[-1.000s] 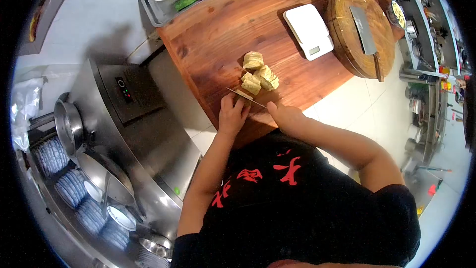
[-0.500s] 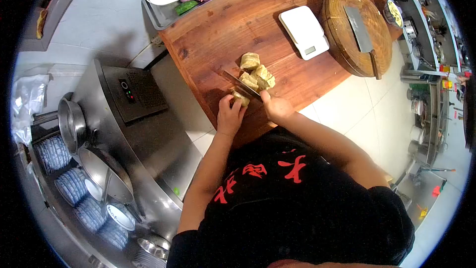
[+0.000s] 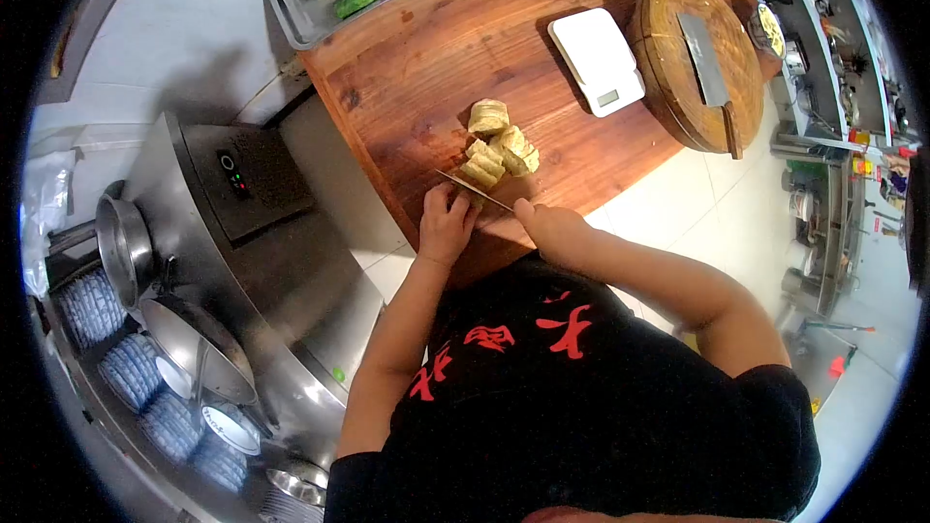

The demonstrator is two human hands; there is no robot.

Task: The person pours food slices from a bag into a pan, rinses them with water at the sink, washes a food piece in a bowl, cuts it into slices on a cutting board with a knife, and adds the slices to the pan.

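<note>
My right hand [image 3: 557,232] is closed on the handle of a kitchen knife [image 3: 473,188], its blade slanting up and left over the wooden table [image 3: 436,58]. Just below the blade, the bent fingers of my left hand [image 3: 448,223] press on a small yellowish-green piece of food, mostly hidden by the fingers and knife. Against the far side of the blade lies a cut chunk [image 3: 482,165] of the same layered, yellowish food. Two more chunks [image 3: 514,151] [image 3: 488,117] sit beyond it, toward the table's middle.
A white digital scale [image 3: 596,63] stands right of the chunks. Beside it, a cleaver [image 3: 702,58] rests on a round wooden chopping block [image 3: 654,68]. A metal tray [image 3: 300,31] with onion and a green vegetable is at far left. Left of me stands a steel appliance [image 3: 300,281].
The knife has shifted slightly toward my body, from the chunks to beside my left fingertips. More of the cut chunk shows behind it, and the piece under my fingers is now mostly hidden.
</note>
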